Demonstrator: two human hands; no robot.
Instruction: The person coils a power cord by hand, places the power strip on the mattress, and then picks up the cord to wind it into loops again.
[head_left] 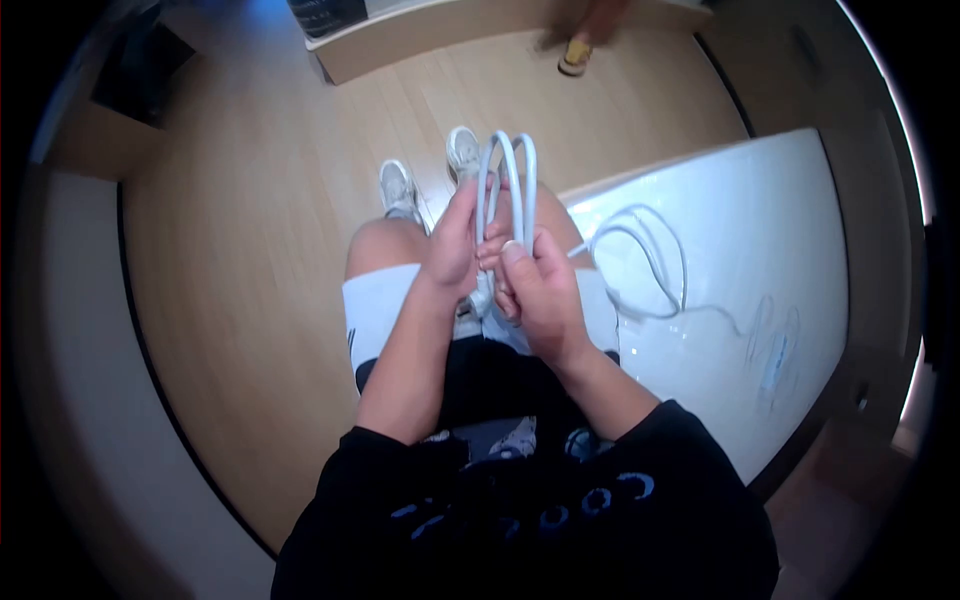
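A light grey cable (530, 170) is bent into tall narrow loops between my hands, above my lap. My left hand (458, 245) is closed around the loops on their left side. On the right side, my right hand (545, 290) grips the cable, with the thumb lying over the strands. Below the left fingers a thicker whitish end piece shows, partly hidden by the hands. From my right hand, more of the cable runs right and lies in loose curves on a shiny white surface.
The white surface (740, 220) beside my right knee also carries a thin wire and a small pale item (777, 365), too unclear to name. My shoes (397, 187) rest on the wooden floor (230, 270). At the far side stands a low box-like ledge (400, 55); another person's foot (577, 55) is near it.
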